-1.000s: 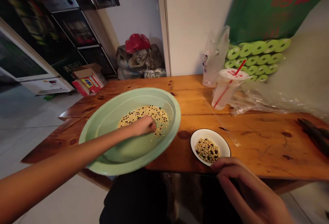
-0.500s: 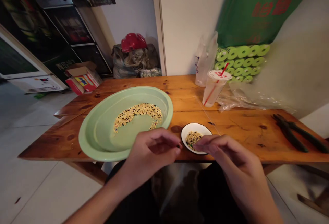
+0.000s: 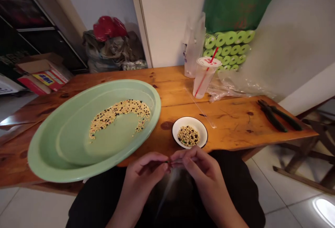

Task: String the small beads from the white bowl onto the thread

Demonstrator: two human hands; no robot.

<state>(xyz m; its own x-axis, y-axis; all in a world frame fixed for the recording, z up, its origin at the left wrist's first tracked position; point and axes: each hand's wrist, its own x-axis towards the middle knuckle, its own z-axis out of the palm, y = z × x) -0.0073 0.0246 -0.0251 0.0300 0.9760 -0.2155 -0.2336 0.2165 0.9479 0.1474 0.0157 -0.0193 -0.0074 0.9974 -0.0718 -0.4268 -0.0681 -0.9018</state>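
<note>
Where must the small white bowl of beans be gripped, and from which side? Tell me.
Pinch the dark rim of the small white bowl on its right, coming in with the right hand across the wooden table. The bowl is low and round, beans fill its centre, and the green basin lies to its left.

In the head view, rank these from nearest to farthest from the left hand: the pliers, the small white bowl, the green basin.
From the left hand:
1. Green basin: its rim is right beside the hand, on the left.
2. Small white bowl: ahead, to the right.
3. Pliers: far right.
</note>
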